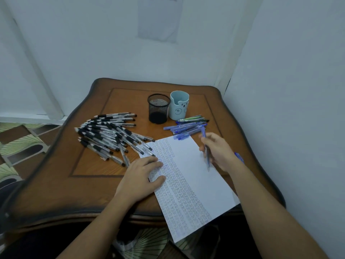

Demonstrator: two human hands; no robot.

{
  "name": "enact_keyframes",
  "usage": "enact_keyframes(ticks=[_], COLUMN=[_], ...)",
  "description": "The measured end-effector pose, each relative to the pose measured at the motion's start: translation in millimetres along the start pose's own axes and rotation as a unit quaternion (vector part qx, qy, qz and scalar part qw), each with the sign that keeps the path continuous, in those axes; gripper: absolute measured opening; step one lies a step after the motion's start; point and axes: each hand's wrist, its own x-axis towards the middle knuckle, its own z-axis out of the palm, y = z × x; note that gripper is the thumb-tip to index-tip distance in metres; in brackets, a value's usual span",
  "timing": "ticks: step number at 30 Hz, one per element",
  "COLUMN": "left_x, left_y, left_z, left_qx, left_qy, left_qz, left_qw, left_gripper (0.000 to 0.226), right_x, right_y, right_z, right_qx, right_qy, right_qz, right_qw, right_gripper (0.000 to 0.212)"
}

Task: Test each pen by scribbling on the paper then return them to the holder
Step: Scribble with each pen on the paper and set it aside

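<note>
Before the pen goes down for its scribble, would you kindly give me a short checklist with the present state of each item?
1. Pen in grip: the right hand holds the blue pen, tip downward. Ok.
2. Paper steadied: the left hand rests flat on the paper. Ok.
3. Blank space under the tip: the paper's right part is unmarked. Ok.
4. Writing tip exposed: too blurred. Cannot tell.
5. Holder ready: the black mesh holder stands upright, with no pens sticking out. Ok.
6. Paper fully supported: its near corner overhangs the table edge. Not ok.
</note>
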Motion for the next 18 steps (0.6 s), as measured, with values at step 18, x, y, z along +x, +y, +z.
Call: enact_keyframes(ticks=[18], left_x=[2.8], left_y=[-2.5], left_z=[3.0], left_qx=[-0.005], left_qy=[0.001], left_qz=[0.000], left_qw=[1.000], left_gripper=[0.064], right_x=[-37.8], right_y=[47.5], right_z=[-107.0], right_qx=[-0.342], right_qy=[0.129], right_qz=[0.072], right_qw=[0.928], right_gripper=[0.042])
